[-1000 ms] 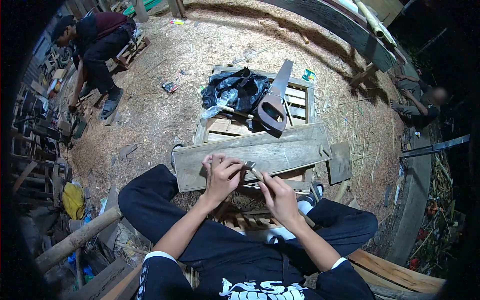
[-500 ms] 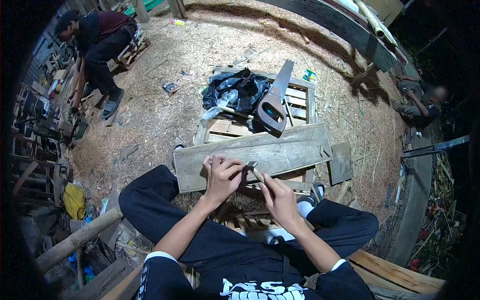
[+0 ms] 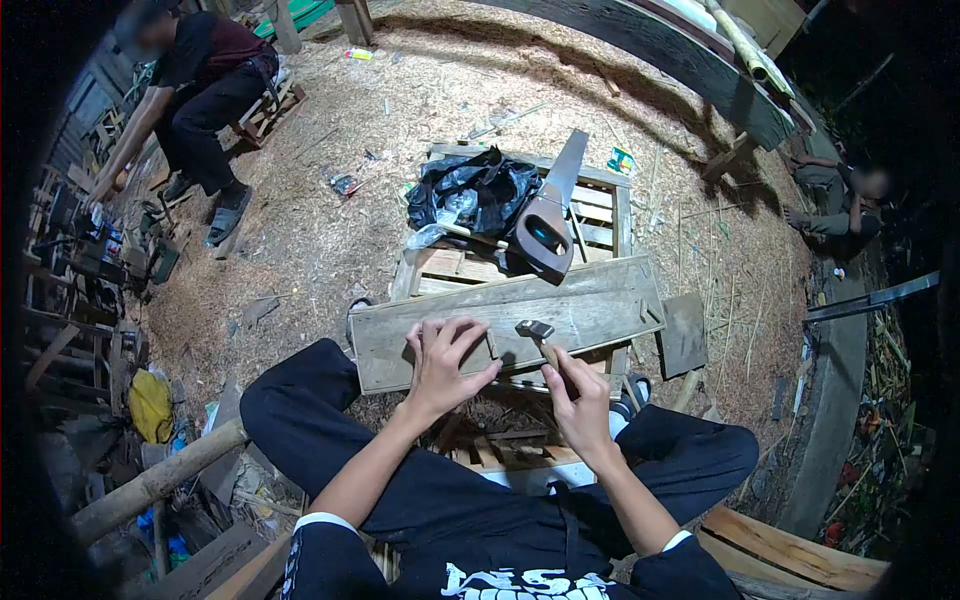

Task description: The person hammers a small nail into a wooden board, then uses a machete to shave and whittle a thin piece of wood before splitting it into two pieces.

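Right fingers [image 3: 586, 376] clasped round a partly hidden hammer [image 3: 536, 328]; left fingers [image 3: 458, 332] spread over the board [image 3: 600, 295], contact unclear.

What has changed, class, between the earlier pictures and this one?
The hammer, gripped in the right hand, has moved rightward, away from the left hand, whose thumb and fingers have spread apart. The co-worker at left reaches farther out. The saw and black bag stayed put.

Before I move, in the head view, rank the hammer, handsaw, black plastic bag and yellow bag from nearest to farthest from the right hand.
1. Hammer, held in the right hand.
2. Handsaw, ahead of the hand.
3. Black plastic bag, left of the handsaw.
4. Yellow bag, far left.
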Demonstrator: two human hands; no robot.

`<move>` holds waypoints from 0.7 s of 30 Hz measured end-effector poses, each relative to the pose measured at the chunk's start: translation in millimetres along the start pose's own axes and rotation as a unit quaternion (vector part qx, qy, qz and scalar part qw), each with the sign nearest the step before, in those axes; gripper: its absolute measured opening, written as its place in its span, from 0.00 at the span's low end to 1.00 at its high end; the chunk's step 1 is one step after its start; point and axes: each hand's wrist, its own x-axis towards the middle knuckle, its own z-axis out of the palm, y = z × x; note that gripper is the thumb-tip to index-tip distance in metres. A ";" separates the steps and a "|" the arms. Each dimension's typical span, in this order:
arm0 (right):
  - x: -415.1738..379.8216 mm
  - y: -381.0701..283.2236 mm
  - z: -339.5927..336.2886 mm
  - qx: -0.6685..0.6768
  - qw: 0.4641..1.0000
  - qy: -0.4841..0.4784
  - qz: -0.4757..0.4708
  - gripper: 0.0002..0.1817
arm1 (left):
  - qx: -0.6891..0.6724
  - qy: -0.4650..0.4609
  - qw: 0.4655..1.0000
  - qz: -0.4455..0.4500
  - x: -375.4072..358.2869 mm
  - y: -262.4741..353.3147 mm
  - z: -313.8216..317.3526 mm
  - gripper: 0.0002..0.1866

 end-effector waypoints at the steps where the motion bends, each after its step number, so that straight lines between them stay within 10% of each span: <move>1: -0.5 1.9 1.9 0.001 1.000 -0.008 0.002 0.17 | 0.001 0.002 1.000 -0.002 -0.8 -1.9 2.3 0.25; 21: -2.3 -25.4 4.4 0.011 0.999 -0.012 -0.051 0.17 | -0.046 -0.029 0.998 -0.027 4.0 -9.4 7.8 0.20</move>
